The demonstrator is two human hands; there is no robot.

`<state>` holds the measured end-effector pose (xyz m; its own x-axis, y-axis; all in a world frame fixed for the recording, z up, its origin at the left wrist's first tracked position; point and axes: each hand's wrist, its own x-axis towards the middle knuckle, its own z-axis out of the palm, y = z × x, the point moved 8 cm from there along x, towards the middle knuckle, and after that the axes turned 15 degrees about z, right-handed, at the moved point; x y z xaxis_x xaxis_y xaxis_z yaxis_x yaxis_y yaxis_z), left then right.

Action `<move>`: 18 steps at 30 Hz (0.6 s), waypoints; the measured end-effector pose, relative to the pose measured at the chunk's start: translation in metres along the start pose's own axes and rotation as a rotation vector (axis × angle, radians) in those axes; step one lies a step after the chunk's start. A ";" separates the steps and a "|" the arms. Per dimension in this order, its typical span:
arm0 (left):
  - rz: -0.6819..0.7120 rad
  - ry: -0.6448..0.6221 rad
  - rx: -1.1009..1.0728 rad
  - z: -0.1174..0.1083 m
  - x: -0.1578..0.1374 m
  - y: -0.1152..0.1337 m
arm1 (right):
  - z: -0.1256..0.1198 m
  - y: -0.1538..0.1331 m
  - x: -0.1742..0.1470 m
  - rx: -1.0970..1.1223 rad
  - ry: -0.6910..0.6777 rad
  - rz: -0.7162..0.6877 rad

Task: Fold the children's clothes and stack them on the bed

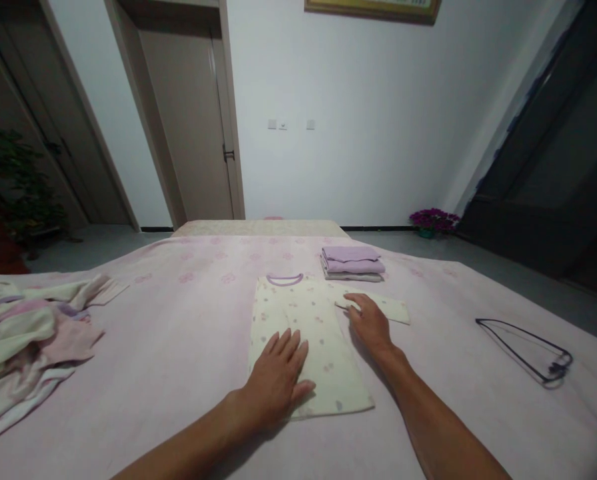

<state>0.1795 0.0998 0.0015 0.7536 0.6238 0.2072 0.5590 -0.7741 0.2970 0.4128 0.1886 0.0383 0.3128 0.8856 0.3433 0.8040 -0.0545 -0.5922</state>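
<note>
A pale cream, long-sleeved child's shirt (323, 373) with small printed motifs and a purple neckband lies spread on the pink cloth in front of me. Its left side is folded in, and the sleeve (396, 310) on the right sticks out sideways. My left hand (281, 370) rests flat on the lower left of the shirt, fingers stretched out. At the base of the right sleeve, my right hand (371, 323) has its fingers curled in a pinch on the fabric. The hand hides part of that sleeve.
Behind the shirt stands a stack of folded purple and grey clothes (352, 263). A heap of loose clothes (33, 347) lies at the left. On the right is a black wire clothes hanger (526, 350). A pink patterned cloth (178, 373) covers the surface.
</note>
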 end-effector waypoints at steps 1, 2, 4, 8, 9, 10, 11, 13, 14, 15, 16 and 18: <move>0.023 -0.020 -0.032 0.001 -0.004 0.006 | -0.004 0.019 0.011 -0.084 0.025 0.065; 0.034 -0.038 -0.057 0.002 -0.007 0.011 | -0.009 0.037 0.022 -0.162 0.052 0.130; 0.030 -0.055 -0.079 0.001 -0.010 0.015 | -0.019 0.073 0.039 -0.299 0.076 0.246; 0.033 -0.080 -0.067 -0.001 -0.010 0.015 | -0.038 0.134 0.062 -0.457 0.047 0.504; 0.047 -0.076 -0.069 0.000 -0.010 0.014 | -0.041 0.143 0.067 -0.471 0.016 0.553; 0.062 -0.061 -0.078 0.000 -0.010 0.013 | -0.043 0.151 0.070 -0.479 -0.015 0.592; 0.068 -0.025 -0.096 0.000 -0.010 0.010 | -0.044 0.155 0.074 -0.482 -0.041 0.620; 0.046 0.097 -0.173 -0.006 -0.010 0.001 | -0.047 0.157 0.081 -0.477 -0.082 0.650; 0.020 0.171 -0.239 -0.011 -0.010 -0.004 | -0.047 0.156 0.083 -0.469 -0.102 0.662; -0.014 0.247 -0.320 -0.016 -0.010 -0.010 | -0.047 0.155 0.086 -0.460 -0.121 0.675; -0.053 0.318 -0.411 -0.022 -0.010 -0.016 | -0.048 0.153 0.088 -0.450 -0.133 0.688; -0.124 0.417 -0.615 -0.029 -0.006 -0.025 | -0.049 0.147 0.092 -0.427 -0.144 0.699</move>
<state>0.1507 0.1187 0.0196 0.4359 0.7861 0.4383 0.2449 -0.5722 0.7827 0.5843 0.2398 0.0186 0.7671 0.6312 -0.1151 0.5798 -0.7588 -0.2967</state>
